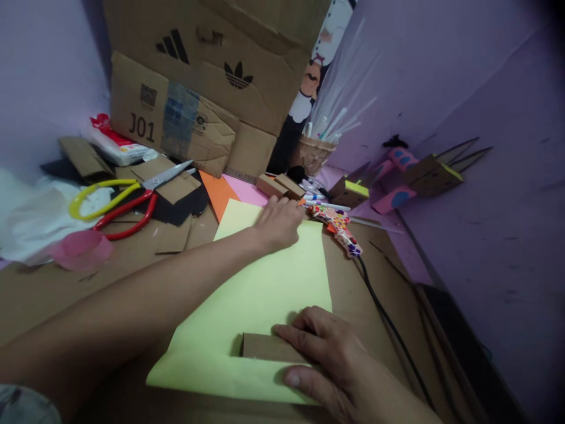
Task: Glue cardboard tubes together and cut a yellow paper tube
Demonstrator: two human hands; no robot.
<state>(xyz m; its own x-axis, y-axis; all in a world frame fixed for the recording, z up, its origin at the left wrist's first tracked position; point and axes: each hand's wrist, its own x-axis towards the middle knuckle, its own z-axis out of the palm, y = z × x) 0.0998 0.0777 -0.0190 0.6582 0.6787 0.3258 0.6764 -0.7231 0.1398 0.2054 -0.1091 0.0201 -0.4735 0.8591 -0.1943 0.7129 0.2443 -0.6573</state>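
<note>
A sheet of pale yellow paper (269, 288) lies before me, its near edge folded up. On it sits a small brown cardboard piece (269, 347) beside the raised fold. My right hand (329, 353) grips this piece, fingers on its top and thumb against the folded paper. Stretched to the sheet's far edge, my left hand (280, 221) has curled fingers near the pens (329, 205) and two small cardboard blocks (280, 185). Its fingertips are hidden, so what they hold, if anything, cannot be made out. A flower-patterned glue gun (338, 227) lies just right of it.
Scissors (148, 191) with yellow and red handles lie left on cardboard scraps, near a pink tape roll (83, 250). Large cardboard boxes (247, 35) stand behind. A black cord (384, 312) runs along the right. A cup (311, 154) holds glue sticks; cardboard figures (430, 175) stand by the wall.
</note>
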